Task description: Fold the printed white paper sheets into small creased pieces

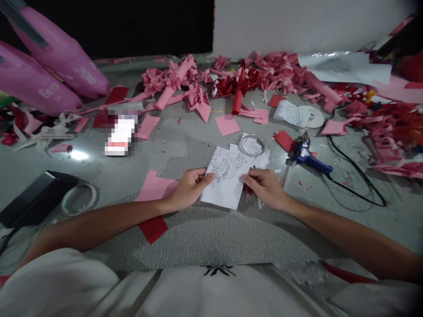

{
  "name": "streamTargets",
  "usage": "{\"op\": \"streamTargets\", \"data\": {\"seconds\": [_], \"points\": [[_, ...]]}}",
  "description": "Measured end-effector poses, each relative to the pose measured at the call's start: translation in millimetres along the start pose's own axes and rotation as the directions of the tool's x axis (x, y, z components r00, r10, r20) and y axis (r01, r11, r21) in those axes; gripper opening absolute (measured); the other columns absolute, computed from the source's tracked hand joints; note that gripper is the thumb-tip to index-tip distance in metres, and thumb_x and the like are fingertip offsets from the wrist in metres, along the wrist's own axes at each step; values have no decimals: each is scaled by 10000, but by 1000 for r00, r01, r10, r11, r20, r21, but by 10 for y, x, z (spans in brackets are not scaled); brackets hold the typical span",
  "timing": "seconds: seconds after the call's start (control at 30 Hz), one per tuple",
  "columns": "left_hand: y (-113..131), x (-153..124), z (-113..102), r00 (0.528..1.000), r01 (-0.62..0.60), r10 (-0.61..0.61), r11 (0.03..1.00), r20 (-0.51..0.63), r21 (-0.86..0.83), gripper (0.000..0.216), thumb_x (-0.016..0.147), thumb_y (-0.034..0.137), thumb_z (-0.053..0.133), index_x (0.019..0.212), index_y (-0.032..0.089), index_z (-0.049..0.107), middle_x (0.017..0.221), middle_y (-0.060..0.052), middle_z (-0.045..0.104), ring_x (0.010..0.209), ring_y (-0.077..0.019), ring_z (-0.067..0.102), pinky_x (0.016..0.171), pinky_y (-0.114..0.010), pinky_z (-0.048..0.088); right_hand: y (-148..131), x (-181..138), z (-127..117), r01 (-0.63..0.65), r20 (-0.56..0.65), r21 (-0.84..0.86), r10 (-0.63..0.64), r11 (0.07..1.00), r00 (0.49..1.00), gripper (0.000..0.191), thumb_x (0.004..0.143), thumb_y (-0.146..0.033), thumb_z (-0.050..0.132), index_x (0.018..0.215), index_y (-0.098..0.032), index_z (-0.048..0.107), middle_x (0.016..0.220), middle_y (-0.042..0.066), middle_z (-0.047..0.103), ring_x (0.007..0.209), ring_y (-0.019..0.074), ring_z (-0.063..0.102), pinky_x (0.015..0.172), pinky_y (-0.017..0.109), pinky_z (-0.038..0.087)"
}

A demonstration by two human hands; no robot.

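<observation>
A white sheet of paper (222,193) with a dense black line drawing on its upper part is held up between my two hands. My left hand (190,188) pinches its left edge, thumb on top. On the opposite edge, my right hand (266,187) grips it in the same way. Just behind the sheet lie a roll of clear tape (243,143) and more white printed paper pieces (264,158). Beside my left hand, a pink paper sheet (153,187) and a red paper piece (152,231) lie partly under my forearm.
Pink and red paper flowers (241,81) heap along the back. A blue glue gun (312,158) with a black cord lies right. To the left are a lit phone (120,136), another tape roll (93,193), a black box-like object (39,193) and large pink bottles (62,48).
</observation>
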State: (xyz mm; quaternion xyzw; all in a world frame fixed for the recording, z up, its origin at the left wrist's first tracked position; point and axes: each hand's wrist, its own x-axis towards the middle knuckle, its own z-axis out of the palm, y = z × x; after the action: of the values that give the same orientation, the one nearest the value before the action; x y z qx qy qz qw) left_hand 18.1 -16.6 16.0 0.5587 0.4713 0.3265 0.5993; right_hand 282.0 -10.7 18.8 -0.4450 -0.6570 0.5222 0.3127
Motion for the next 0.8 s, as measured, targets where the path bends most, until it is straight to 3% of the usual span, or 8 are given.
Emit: {"op": "streamTargets", "data": {"seconds": [0.4,0.8], "points": [[10,-4,-4,1000,-11,11,1000,-4,2,473,969,601,674,875,139,686,704,-10,584,566,-100,461,491,-216,298,-8,9,8,-11,2,-16,11,1000,1000,492,1014,-573,582,694,-200,608,557,-4,617,475,112,547,469,241,406],[17,-4,1,1000,-9,9,1000,-1,-1,477,971,600,670,912,127,695,712,-9,581,576,-98,467,501,-209,316,-1,-6,2,-6,3,-12,6,1000,1000,459,1023,-527,583,707,-195,617,562,-5,623,476,116,558,474,240,411]]}}
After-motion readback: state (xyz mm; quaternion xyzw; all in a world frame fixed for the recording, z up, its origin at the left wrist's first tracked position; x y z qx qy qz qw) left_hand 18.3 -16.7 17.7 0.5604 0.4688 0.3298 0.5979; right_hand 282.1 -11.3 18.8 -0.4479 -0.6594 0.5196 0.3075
